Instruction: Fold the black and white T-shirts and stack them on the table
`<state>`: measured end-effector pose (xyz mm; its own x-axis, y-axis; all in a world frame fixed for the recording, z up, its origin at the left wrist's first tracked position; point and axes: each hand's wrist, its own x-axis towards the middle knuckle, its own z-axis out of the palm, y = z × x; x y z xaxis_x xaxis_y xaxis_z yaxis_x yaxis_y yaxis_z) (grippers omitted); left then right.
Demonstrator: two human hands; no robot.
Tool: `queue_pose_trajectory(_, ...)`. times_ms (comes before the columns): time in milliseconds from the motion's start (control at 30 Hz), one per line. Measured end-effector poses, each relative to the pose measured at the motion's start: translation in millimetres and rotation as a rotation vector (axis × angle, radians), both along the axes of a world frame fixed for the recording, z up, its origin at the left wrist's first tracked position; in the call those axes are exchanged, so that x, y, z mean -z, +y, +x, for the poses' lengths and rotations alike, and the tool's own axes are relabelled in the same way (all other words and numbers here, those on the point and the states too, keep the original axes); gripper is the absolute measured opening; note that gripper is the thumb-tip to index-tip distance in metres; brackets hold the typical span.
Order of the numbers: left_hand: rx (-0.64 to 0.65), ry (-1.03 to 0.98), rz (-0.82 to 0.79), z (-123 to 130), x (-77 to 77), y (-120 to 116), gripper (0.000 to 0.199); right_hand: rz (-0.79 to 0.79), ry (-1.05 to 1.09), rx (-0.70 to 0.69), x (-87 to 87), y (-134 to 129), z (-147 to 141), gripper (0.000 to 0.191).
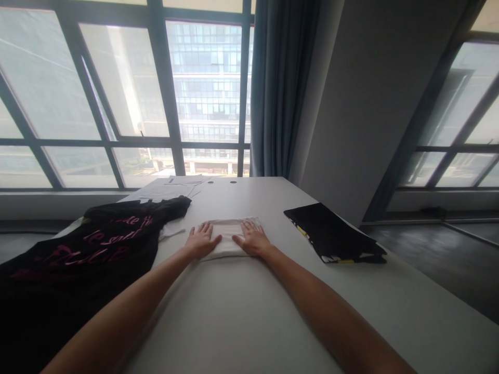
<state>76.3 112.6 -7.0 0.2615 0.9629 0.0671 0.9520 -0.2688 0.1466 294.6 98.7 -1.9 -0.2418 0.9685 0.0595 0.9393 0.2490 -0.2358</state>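
A folded white cloth garment (226, 240) lies on the white table in front of me. My left hand (202, 240) rests flat on its left side, fingers spread and pointing away from me. On its right side lies my right hand (251, 238), also flat with the fingers apart. Neither hand grips the fabric. To the left, a black garment with pink lettering (113, 239) is spread over the table. A folded black garment (335, 231) with yellow and white bits along its edge sits to the right.
Papers (171, 186) lie at the far left of the table (249, 311), near two dark round holes. A small white strip of cloth (172, 231) shows beside the black garment. Beyond the table are windows (205, 83), a blue-grey curtain (275, 93) and a pillar (362, 104).
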Motion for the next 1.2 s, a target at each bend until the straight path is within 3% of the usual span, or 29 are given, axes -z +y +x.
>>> queue_pose_trajectory(133,0.07,0.031,0.039,18,-3.3,-16,0.073,0.207,0.004,0.005,0.0,1,-1,0.068)
queue_pose_trajectory(333,0.093,-0.018,-0.044,21,1.1,-25,0.075,-0.092,0.034,0.046,4.4,7,3,0.068)
queue_pose_trajectory(433,0.118,-0.032,-0.081,8,-0.9,-20,0.08,-0.074,0.037,0.052,4.8,7,4,0.069)
queue_pose_trajectory(633,0.044,0.004,-0.062,-21,4.1,-11,0.077,-0.074,0.031,0.089,3.6,9,7,0.073)
queue_pose_trajectory(833,-0.072,0.009,0.013,-20,11.6,-13,0.083,0.007,-0.012,0.353,-0.2,6,9,0.074)
queue_pose_trajectory(933,-0.09,0.011,0.013,-19,11.1,-13,0.083,0.076,0.011,0.404,-3.3,7,12,0.076)
queue_pose_trajectory(1000,-0.071,0.007,0.016,-19,10.6,-14,0.083,0.086,0.117,0.393,-5.3,12,18,0.079)
queue_pose_trajectory(1100,-0.034,-0.007,0.015,-20,10.4,-15,0.082,0.013,0.443,0.422,-6.9,24,33,0.086)
queue_pose_trajectory(1200,0.019,-0.031,0.017,-21,9.9,-16,0.078,-0.114,0.78,0.388,-5.2,34,47,0.075)
